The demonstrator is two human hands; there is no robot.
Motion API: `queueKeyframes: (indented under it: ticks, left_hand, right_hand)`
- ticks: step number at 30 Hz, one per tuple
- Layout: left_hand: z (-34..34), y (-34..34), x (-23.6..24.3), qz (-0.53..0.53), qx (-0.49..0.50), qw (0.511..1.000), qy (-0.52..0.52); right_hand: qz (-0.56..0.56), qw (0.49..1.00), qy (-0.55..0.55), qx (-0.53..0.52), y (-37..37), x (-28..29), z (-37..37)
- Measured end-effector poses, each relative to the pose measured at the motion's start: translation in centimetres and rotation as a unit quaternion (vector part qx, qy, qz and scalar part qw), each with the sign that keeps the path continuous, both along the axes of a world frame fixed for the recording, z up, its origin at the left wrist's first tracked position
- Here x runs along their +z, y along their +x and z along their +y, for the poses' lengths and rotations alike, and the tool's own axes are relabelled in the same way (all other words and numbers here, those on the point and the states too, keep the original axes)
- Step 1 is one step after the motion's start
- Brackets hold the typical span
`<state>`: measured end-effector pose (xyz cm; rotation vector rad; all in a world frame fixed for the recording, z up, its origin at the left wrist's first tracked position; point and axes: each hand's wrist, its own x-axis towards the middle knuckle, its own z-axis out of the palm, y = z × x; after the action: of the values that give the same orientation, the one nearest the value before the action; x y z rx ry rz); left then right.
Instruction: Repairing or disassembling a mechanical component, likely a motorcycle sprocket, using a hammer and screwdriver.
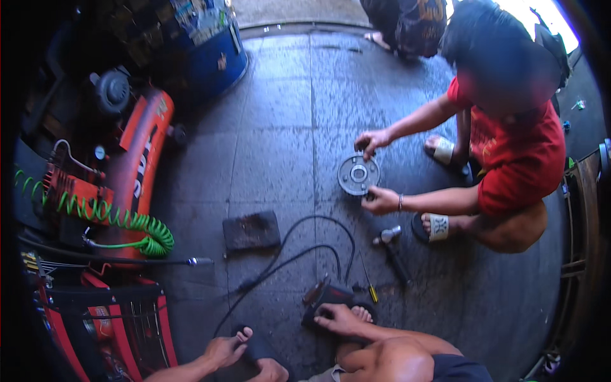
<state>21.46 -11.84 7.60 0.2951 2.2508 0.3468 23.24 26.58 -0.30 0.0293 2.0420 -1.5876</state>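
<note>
At the bottom left my left hand (224,351) hangs beside my foot, loosely bent, with nothing visible in it. My right hand (342,319) rests low over my other foot, its fingers slightly bent and apart, close to a dark block-like object (333,295) whose kind I cannot make out. Across from me, a person in a red shirt (519,162) squats and steadies a round metal hub-like drum (349,182) with both hands. On the floor between us lie a yellow-handled screwdriver (373,293) and a black-handled tool with a silver head (398,262).
A black hose (310,218) loops over the tiled floor beside a dark flat pad (252,232). To the left stand a red air compressor (147,153) with a coiled green hose (153,230) and a red-and-black tool rack (167,321). A blue drum (219,63) is farther back.
</note>
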Motion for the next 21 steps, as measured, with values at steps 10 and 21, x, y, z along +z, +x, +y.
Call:
queueKeyframes:
  ticks: [10,21]
  left_hand:
    - [-6.9,14.5,-3.1,-0.024,0.273,0.961,-0.019]
    - [-3.9,9.1,-0.9,0.060,-0.023,0.995,0.070]
  right_hand:
    - [-0.131,0.988,0.028,-0.071,3.4,0.1,0.5]
    - [0.034,0.916,0.154,-0.368,-2.1,0.3,6.1]
